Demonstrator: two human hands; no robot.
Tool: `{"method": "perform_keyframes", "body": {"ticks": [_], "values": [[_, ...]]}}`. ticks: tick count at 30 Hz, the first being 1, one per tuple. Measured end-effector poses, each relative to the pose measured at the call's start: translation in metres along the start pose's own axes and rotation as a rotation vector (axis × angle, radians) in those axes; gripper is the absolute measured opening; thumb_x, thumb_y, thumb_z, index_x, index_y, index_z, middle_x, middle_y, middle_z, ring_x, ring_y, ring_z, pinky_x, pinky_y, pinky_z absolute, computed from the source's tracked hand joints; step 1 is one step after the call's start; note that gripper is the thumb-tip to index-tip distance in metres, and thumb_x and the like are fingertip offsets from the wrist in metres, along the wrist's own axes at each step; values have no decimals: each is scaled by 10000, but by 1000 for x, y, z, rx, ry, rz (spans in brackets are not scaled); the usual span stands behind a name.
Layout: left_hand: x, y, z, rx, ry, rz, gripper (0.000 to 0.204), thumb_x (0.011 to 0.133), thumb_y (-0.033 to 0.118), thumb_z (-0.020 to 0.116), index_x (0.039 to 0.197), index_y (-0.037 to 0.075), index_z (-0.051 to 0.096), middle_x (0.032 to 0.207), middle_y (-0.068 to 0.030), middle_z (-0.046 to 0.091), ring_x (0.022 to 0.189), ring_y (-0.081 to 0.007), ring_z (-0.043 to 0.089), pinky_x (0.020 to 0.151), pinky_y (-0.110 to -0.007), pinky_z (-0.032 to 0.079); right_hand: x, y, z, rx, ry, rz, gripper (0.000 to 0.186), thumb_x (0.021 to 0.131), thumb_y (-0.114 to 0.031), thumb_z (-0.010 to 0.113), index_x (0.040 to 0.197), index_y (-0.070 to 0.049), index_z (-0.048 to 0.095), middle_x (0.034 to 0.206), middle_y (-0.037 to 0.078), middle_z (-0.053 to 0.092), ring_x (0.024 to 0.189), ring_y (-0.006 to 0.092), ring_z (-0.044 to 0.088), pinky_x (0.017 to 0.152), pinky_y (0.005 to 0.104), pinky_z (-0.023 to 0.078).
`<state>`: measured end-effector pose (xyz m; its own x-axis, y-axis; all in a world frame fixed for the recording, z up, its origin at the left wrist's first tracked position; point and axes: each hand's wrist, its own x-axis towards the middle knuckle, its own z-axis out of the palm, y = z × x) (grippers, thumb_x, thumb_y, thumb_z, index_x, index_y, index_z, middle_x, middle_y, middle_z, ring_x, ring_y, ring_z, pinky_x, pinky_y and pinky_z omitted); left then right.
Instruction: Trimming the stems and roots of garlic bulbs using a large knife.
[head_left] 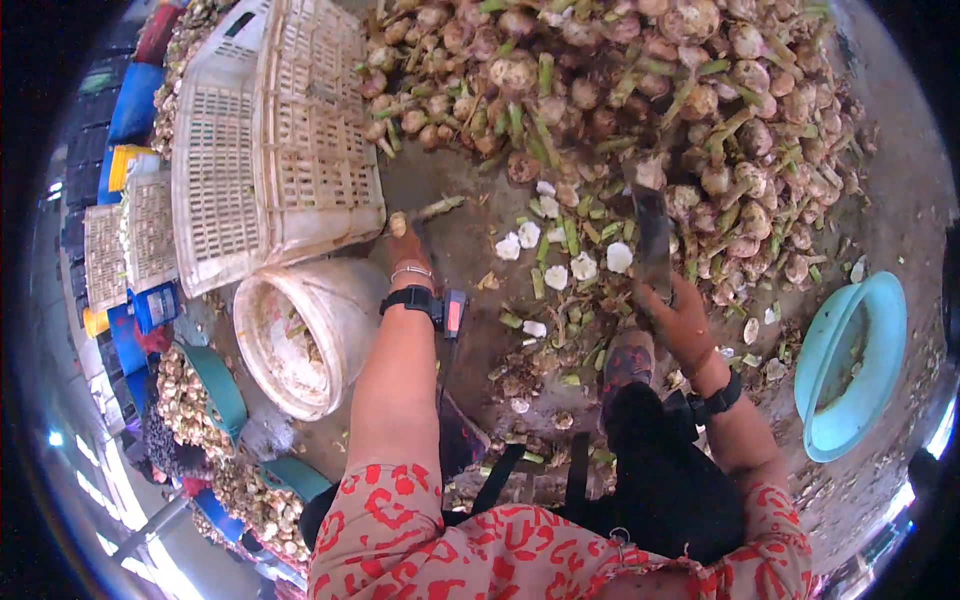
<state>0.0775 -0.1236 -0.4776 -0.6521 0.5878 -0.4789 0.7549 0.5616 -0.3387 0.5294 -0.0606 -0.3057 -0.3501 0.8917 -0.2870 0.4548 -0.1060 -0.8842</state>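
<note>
My left hand (404, 252) is closed around a garlic bulb (398, 223) with a stem, beside the white crate and above the bucket's rim. My right hand (680, 322) grips a knife (654, 235) whose broad dark blade points away from me, toward the garlic pile (600, 90). The handle is mostly hidden in my fingers. Near the blade's far end is a pale garlic bulb (650, 172); I cannot tell whether they touch. Left of the blade, white cut pieces (583, 266) and green stem bits (572, 236) litter the ground.
White slatted crates (320, 120) stand at the far left. A whitish bucket (345, 305) leans below them, with residue inside. A turquoise basin (880, 300) lies at the right. Green tubs (218, 385) and more garlic (180, 400) are at the left. My shoe (628, 365) is near the scraps.
</note>
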Motion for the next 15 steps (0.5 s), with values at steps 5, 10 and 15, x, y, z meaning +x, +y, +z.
{"method": "perform_keyframes", "body": {"ticks": [5, 10, 15], "values": [[-28, -27, -32, -829, 192, 96, 489, 848, 318, 587, 1198, -8, 485, 1101, -158, 575, 912, -279, 566, 803, -352, 466, 1, -9, 12, 314, -96, 80, 298, 822, -214, 615, 1032, -4, 591, 885, 135, 650, 826, 250, 616, 756, 343, 467], [-183, 69, -146, -1250, 49, 591, 548, 749, 286, 706, 1203, 50, 510, 1060, -95, 584, 1029, -190, 560, 791, -316, 483, 6, -44, -3, -250, -101, -199, 271, 765, -252, 644, 911, -37, 566, 882, 148, 594, 795, 338, 606, 668, 399, 486], [-247, 78, -198, -1235, -267, 719, 545, 776, 167, 660, 1246, 0, 442, 1133, -85, 567, 1037, -157, 531, 908, -301, 409, 5, -55, -1, -529, -111, -432, 301, 749, -276, 643, 919, -57, 527, 852, 134, 567, 754, 317, 598, 626, 415, 480]]}}
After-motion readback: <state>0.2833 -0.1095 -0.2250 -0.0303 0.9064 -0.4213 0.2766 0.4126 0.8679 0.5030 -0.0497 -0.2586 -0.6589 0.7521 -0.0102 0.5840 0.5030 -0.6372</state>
